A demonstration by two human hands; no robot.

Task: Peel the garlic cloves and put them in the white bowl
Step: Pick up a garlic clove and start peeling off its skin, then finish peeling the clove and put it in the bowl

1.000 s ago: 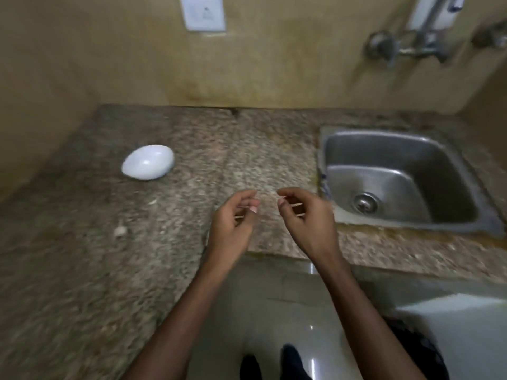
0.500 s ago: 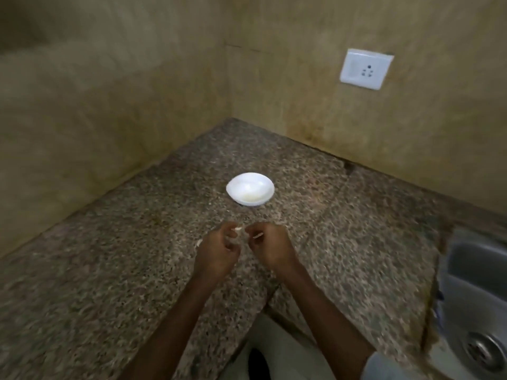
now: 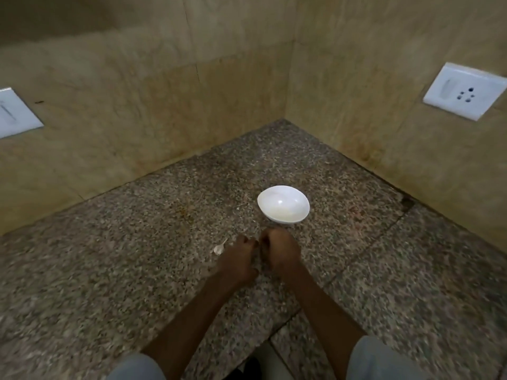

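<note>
Item: kitchen corner, granite counter (image 3: 137,270) between two beige tiled walls, seen from beside the person at work. Bowl (image 3: 290,198): white, small, upright on the counter near the corner, just beyond the hands and not touched by them; its inside reads pale and glossy, with no clove I can make out in it. Left hand (image 3: 238,257) and right hand (image 3: 277,250): brought knuckle to knuckle just short of the bowl, backs turned up, fingers curled inward toward each other; whatever sits between the fingertips is hidden, so I cannot tell whether either hand has hold of a clove or of nothing. Scrap (image 3: 218,248): one small white piece with a thin tail, lying on the counter just left of the left hand; skin or clove, too small to say. Progress, as a judgement: the hands' posture suits peeling or a clove about to go over the rim; nothing can be counted as delivered, and how many cloves are left is not shown. Fittings: one white socket (image 3: 463,91) on the right wall, with switch and pin holes; another white plate (image 3: 15,113) at the left edge. Writing, brands, labels: none legible anywhere.
</note>
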